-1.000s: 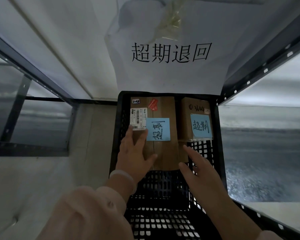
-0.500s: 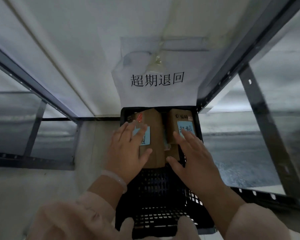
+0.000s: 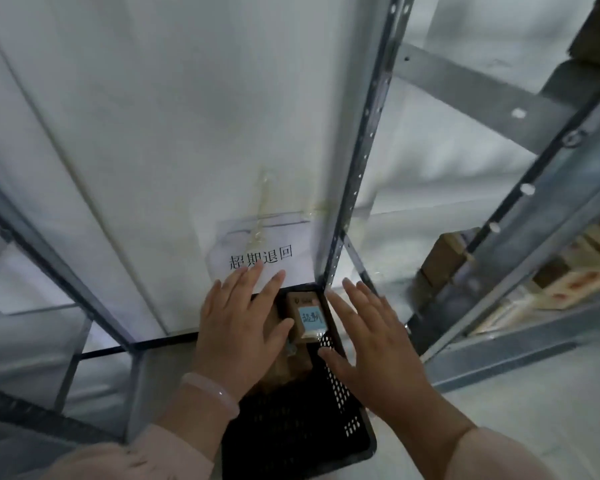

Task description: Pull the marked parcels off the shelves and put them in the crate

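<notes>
Parcels: two visible in the black crate (image 3: 340, 393), both at its far end, crate on the floor against the wall. Left parcel (image 3: 278, 368) is brown cardboard, mostly hidden under the left hand (image 3: 238, 327); can't tell if it carries a sticker from here. Right parcel (image 3: 303, 315) is smaller, brown, with one blue sticky note (image 3: 309, 318) on top, handwritten, fully in view between the two hands.

Left hand: fingers spread flat, palm down, over the left parcel; contact vs hover unclear. Fingertips reach up over the bottom edge of the white paper sign (image 3: 260, 258) taped to the wall. One pale bracelet (image 3: 212, 393) on that wrist, pink sleeve (image 3: 136, 459) below.

Right hand (image 3: 378, 344): also flat, fingers apart, holding nothing, over the crate's right rim, just beside the sticker parcel, thumb pointing toward it.

Hands are apart, one each side of the sticker parcel, neither gripping.

Near end of crate shows only bare mesh floor.

Right side: grey metal shelf upright (image 3: 361, 150) meets the crate's far right corner. Further right, shelving (image 3: 534, 327) with several more cardboard boxes (image 3: 440, 258), blurred, count not readable.
</notes>
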`<action>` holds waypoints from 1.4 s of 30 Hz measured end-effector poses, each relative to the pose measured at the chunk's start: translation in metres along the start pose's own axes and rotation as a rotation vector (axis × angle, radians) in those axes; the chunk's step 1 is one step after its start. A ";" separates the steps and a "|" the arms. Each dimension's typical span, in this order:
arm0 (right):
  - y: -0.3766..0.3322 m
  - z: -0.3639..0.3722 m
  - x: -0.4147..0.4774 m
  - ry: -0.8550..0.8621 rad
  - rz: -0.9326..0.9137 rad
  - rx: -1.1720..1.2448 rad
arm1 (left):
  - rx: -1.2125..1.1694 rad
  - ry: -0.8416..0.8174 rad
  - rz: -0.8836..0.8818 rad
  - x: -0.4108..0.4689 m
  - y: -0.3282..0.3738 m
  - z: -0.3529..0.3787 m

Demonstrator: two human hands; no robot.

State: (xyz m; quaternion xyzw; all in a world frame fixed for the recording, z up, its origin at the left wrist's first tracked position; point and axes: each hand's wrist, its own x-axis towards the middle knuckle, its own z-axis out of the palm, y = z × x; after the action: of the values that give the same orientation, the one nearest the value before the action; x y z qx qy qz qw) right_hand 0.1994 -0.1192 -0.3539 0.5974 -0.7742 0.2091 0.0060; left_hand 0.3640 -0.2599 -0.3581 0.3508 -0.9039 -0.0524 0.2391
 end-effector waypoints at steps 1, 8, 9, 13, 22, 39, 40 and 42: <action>0.001 -0.017 -0.007 0.036 -0.005 -0.014 | -0.009 0.032 0.023 0.002 0.014 -0.012; 0.029 -0.137 -0.089 0.257 -0.035 -0.180 | -0.049 0.179 0.235 -0.015 0.148 -0.066; 0.038 -0.154 -0.106 0.271 -0.008 -0.191 | -0.072 0.193 0.267 -0.019 0.171 -0.069; 0.075 -0.225 -0.181 0.358 0.123 -0.283 | -0.136 0.203 0.414 -0.025 0.277 -0.077; 0.145 -0.359 -0.320 0.531 0.427 -0.443 | -0.279 0.195 0.677 -0.027 0.490 -0.092; 0.340 -0.472 -0.341 0.622 0.764 -0.626 | -0.412 0.196 0.935 0.099 0.732 -0.014; 0.354 -0.478 -0.333 0.626 0.771 -0.626 | -0.420 0.203 0.943 0.114 0.743 -0.008; 0.383 -0.490 -0.320 0.638 0.781 -0.629 | -0.440 0.222 0.939 0.144 0.764 0.002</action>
State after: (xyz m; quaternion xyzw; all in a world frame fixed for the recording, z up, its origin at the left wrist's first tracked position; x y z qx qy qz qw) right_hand -0.1817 0.4141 -0.1111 0.1456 -0.9214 0.1254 0.3377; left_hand -0.1949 0.2170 -0.1021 -0.1468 -0.9005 -0.0904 0.3991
